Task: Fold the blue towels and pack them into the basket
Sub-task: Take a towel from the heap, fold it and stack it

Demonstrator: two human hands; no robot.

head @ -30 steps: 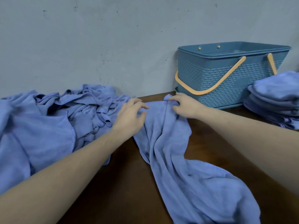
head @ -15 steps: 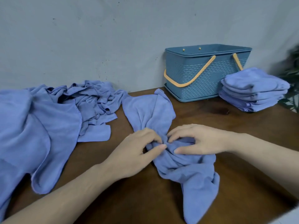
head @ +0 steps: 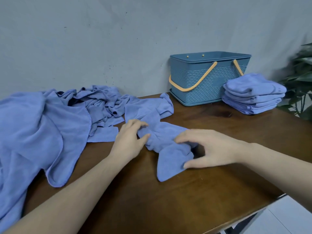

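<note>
We see a dark brown wooden table (head: 185,200) set against a grey-blue wall (head: 101,39), and a leafy green plant (head: 302,81) just past the table's far right corner.

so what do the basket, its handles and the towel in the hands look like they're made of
The basket looks like moulded matte plastic: its walls carry a pressed woven pattern and a smooth rim. Its handles seem smooth orange plastic, though rubber is possible. The towel under the left hand and right hand looks like soft microfibre or terry cloth: fuzzy nap, limp folds, stitched edges.
</note>
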